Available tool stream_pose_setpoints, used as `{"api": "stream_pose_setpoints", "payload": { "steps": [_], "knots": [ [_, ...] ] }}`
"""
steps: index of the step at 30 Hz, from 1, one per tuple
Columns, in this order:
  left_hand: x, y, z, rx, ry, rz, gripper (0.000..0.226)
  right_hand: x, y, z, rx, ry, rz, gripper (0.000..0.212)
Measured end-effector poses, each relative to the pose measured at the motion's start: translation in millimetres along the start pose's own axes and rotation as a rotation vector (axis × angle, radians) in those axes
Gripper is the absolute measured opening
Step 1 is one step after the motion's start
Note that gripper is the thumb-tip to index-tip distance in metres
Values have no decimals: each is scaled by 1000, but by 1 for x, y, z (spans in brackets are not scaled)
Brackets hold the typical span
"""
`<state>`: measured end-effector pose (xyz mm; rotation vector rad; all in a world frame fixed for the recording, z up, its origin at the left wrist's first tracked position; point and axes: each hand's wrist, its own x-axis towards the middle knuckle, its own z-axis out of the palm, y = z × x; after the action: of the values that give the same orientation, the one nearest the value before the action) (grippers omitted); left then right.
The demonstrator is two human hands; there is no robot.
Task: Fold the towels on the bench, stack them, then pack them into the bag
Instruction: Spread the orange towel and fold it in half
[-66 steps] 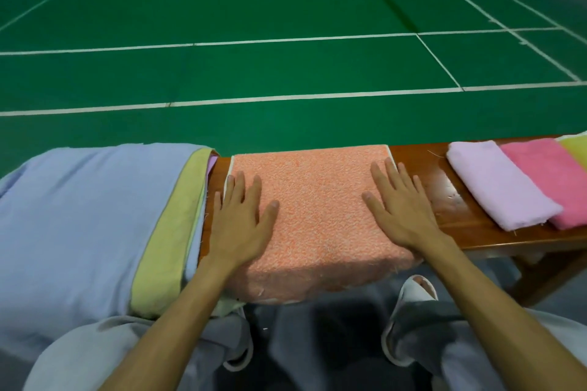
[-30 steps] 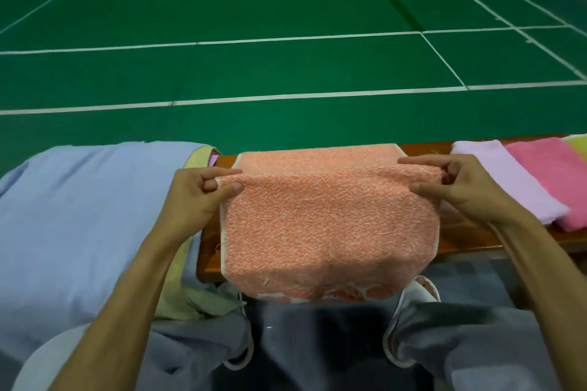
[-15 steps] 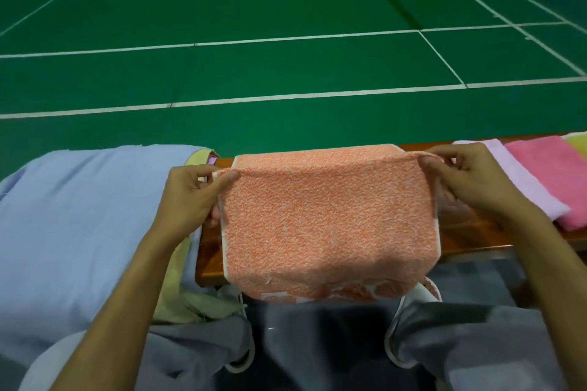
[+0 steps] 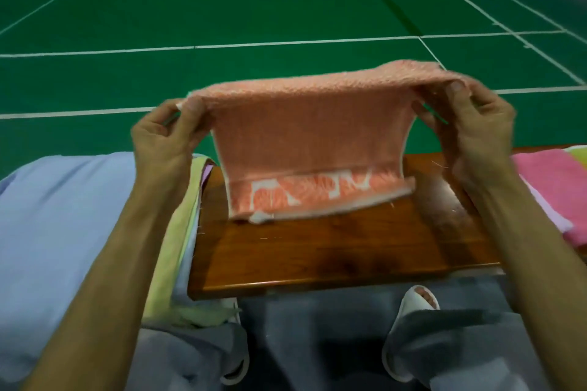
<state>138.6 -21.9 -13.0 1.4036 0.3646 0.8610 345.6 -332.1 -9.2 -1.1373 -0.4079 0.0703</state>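
An orange speckled towel [image 4: 305,133] hangs in the air above the wooden bench [image 4: 333,257]. My left hand [image 4: 162,140] pinches its upper left corner and my right hand [image 4: 473,127] pinches its upper right corner. The towel's lower patterned border brushes the bench top. A folded pink towel [image 4: 552,187] lies on the bench at the right, and a strip of lilac towel [image 4: 552,216] shows beside my right forearm. A yellow-green edge [image 4: 578,152] peeks out beyond the pink one. No bag is visible.
A pile of unfolded cloth covers the bench's left end: a large light-blue sheet [image 4: 63,225] over a pale yellow-green one [image 4: 178,244]. My grey-trousered legs and white slippers [image 4: 413,301] sit below the bench. The green court floor [image 4: 286,3] with white lines stretches beyond.
Both hands went from pressing the towel flat to pinching its far corners, then lifted it off the bench; it now hangs in the air with its lower border at the bench top.
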Motion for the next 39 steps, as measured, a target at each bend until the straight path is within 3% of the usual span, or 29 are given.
{"api": "stream_pose_setpoints", "payload": {
  "steps": [4, 7, 12, 17, 22, 24, 26, 29, 31, 34, 36, 39],
  "knots": [
    [-15, 1, -17, 29, -65, 14, 15, -20, -9, -20, -77, -68, 10, 13],
    [-34, -8, -39, 265, -158, -68, 12, -40, -10, -45, -237, -182, 191, 18],
    [-60, -12, -59, 544, -574, -354, 34, -59, -18, -65, -614, -577, 597, 18],
    [-68, -13, -58, 633, -989, -652, 12, -64, -20, -73, -814, -917, 949, 20],
    [-71, -13, -47, 787, -1142, -822, 22, -62, -19, -68, -1011, -1062, 1043, 22],
    [-68, -11, -43, 807, -1067, -747, 24, -60, -25, -65, -1038, -1026, 1024, 27],
    [-65, -20, -37, 866, -824, -477, 33, -60, -25, -58, -1043, -856, 904, 25],
    [-66, -47, -18, 996, -394, 10, 27, -62, 10, -42, -1144, -435, 378, 22],
    [-74, -64, 2, 1085, -409, 161, 35, -71, 40, -15, -1243, -313, 65, 27],
    [-96, -86, 29, 1151, -609, 149, 58, -98, 75, 23, -1362, -616, 12, 68],
    [-111, -101, 36, 1233, -712, 144, 62, -117, 96, 35, -1489, -828, 16, 67],
    [-117, -115, 29, 1380, -740, 153, 69, -130, 114, 30, -1622, -926, -41, 65]
  ]
}}
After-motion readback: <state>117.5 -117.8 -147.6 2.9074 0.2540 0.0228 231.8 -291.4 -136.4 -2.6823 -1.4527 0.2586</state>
